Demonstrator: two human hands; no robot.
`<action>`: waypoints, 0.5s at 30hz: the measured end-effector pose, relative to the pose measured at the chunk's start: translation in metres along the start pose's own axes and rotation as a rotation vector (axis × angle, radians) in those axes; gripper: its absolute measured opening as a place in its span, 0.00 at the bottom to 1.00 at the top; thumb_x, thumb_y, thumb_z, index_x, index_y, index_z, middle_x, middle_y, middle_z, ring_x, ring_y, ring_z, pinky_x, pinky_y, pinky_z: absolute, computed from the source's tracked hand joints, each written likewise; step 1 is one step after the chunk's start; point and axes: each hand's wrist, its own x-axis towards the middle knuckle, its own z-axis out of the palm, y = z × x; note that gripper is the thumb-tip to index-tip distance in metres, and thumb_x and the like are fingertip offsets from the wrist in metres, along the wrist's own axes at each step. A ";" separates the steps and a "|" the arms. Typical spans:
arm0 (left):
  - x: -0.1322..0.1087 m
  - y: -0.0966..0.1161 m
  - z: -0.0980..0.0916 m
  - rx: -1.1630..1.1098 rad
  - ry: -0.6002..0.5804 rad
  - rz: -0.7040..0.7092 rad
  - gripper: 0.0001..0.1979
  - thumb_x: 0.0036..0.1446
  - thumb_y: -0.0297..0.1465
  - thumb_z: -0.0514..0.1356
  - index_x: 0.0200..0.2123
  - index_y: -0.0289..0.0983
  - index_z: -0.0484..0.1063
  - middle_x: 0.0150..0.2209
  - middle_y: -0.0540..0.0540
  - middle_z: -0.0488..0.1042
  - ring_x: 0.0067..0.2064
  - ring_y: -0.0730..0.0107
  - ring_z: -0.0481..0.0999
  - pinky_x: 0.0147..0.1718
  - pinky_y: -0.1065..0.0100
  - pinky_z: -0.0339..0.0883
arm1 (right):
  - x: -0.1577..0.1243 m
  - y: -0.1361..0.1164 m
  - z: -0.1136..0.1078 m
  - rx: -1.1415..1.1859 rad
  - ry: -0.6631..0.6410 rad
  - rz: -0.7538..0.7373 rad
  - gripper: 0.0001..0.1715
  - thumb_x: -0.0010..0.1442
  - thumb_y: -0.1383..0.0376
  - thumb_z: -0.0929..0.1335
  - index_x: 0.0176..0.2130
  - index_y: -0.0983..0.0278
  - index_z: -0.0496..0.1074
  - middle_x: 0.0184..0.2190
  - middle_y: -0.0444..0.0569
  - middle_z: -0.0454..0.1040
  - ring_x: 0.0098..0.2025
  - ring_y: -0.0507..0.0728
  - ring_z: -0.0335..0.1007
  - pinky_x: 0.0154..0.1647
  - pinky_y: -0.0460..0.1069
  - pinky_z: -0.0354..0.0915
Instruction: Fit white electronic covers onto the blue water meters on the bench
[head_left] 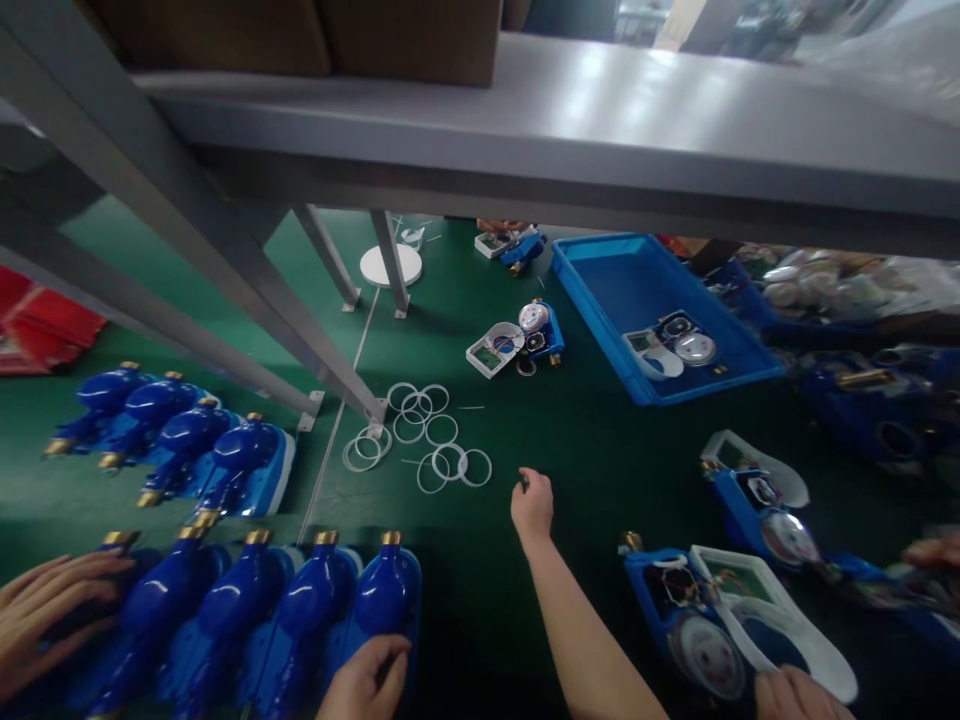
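My left hand (367,680) is at the bottom edge, thumb and fingers closed on the lower part of the rightmost blue water meter (385,590). Several more blue water meters (238,595) with brass ends stand in a tight row to its left. My right hand (533,505) is stretched forward over the green table (517,430), its fingers curled together. Whatever its fingertips hold, if anything, is too small to make out. Just left of it several thin white rings (448,462) lie loose and overlapping.
Another person's hand (60,610) touches the row's left end. At right, a co-worker's hand (795,692) holds an opened meter's white cover (784,610). A second meter row (176,430), metal shelf legs (315,385), a blue tray (600,330) and an opened meter (534,318) lie beyond.
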 end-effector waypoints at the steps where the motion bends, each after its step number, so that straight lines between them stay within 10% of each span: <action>1: -0.001 0.008 -0.002 -0.006 -0.012 0.029 0.12 0.51 0.38 0.51 0.31 0.60 0.73 0.26 0.62 0.76 0.32 0.66 0.77 0.29 0.68 0.71 | -0.009 0.002 0.000 0.007 -0.004 0.005 0.18 0.54 0.71 0.63 0.46 0.65 0.68 0.47 0.54 0.67 0.46 0.58 0.67 0.46 0.52 0.68; 15: -0.019 0.105 -0.014 0.048 -0.477 0.457 0.14 0.52 0.34 0.55 0.42 0.40 0.73 0.40 0.47 0.76 0.39 0.66 0.74 0.40 0.68 0.67 | -0.103 0.022 -0.005 -0.094 -0.209 0.087 0.10 0.54 0.71 0.66 0.39 0.68 0.72 0.40 0.57 0.73 0.41 0.57 0.70 0.38 0.49 0.65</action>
